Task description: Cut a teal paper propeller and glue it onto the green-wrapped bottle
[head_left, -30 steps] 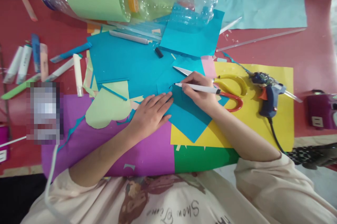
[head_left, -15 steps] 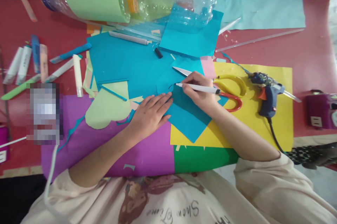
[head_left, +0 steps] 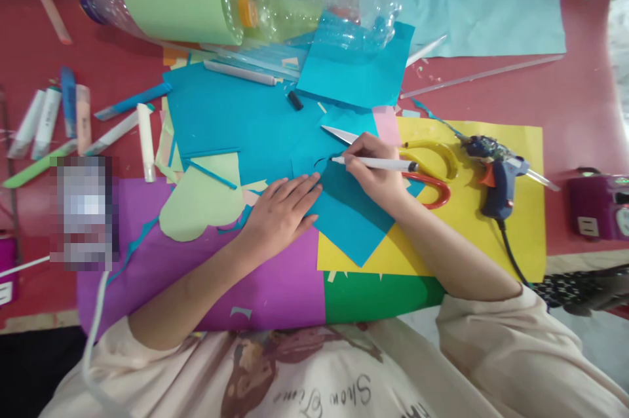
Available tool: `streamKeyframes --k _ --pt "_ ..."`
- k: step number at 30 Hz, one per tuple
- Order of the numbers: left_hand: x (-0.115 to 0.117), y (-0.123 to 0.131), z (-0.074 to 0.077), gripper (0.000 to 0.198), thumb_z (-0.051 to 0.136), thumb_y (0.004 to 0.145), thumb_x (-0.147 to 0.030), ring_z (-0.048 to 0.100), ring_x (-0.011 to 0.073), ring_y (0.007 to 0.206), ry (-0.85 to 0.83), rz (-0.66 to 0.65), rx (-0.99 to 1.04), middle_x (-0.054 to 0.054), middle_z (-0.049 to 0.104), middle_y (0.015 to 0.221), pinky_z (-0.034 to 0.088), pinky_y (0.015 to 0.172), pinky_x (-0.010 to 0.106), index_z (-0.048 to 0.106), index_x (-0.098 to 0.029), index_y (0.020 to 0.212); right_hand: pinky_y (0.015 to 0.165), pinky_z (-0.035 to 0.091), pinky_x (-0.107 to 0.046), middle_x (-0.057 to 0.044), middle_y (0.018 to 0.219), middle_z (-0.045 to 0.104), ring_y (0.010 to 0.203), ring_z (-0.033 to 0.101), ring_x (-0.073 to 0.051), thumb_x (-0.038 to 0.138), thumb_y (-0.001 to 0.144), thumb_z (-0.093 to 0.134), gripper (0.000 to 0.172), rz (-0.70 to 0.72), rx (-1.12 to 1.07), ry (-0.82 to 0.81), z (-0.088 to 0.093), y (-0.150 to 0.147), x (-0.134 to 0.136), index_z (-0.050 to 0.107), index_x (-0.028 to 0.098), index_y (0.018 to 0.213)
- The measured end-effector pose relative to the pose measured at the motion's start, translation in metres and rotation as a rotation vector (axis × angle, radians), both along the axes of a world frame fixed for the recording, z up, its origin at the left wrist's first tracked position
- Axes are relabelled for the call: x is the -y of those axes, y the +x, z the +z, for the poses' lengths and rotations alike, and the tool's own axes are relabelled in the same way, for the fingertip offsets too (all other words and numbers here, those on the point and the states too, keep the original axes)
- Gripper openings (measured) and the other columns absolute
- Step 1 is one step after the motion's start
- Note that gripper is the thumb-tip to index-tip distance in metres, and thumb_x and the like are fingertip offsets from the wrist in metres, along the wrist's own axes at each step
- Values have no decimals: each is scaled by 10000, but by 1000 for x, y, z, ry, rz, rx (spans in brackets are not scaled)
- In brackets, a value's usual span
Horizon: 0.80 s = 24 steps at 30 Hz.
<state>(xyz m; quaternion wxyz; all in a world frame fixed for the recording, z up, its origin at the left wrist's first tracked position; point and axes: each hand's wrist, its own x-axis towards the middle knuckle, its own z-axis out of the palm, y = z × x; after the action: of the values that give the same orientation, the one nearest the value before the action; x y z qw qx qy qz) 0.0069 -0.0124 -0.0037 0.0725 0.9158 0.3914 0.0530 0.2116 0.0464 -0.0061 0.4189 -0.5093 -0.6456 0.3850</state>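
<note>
one slim white marker (head_left: 393,164) is held in the right-hand grip (head_left: 379,187), thumb and fingers closed on its barrel near the writing end. it should be light and stiff, its smooth plastic perhaps a little slippery, so just behind the tip looks the best place to take hold. its long axis runs nearly sideways: the tip points to the left of that grip, the dark rear end sticks out to the right, by the handles of the scissors (head_left: 442,192). a short dark curve (head_left: 320,160) shows just left of the tip.

below that grip lies the blue paper piece (head_left: 361,231), one corner pointing toward the person. it's likely light and bendy (easy to crease, i'd guess), so better pressed flat than pinched. the left-hand grip (head_left: 282,211) rests at its left side, palm down, fingers extended, clamped on nothing.
</note>
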Motion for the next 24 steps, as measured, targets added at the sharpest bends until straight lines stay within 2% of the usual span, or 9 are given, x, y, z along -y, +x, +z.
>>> streamKeyframes --k 7,14,24 --pt "0 0 -2 434 358 1017 -320 557 259 1288 46 -6 -3 149 559 1421 454 1043 421 542 -113 1351 513 380 -269 33 578 513 513 446 -110 242 725 548 84 72 41 -21 2 -2 -2 515 217 652" --pt "0 0 -1 433 361 1015 -309 543 269 1305 28 -6 0 154 548 1431 450 1044 434 537 -109 1357 478 337 -278 26 532 486 484 422 -118 217 690 524 93 -39 65 -1 3 1 2 487 224 604" --pt "0 0 0 435 350 1018 -307 559 266 1285 43 -11 -1 155 554 1425 462 1033 432 545 -104 1349 487 342 -283 26 541 499 487 434 -122 213 693 546 82 -19 42 -11 1 0 1 513 222 618"
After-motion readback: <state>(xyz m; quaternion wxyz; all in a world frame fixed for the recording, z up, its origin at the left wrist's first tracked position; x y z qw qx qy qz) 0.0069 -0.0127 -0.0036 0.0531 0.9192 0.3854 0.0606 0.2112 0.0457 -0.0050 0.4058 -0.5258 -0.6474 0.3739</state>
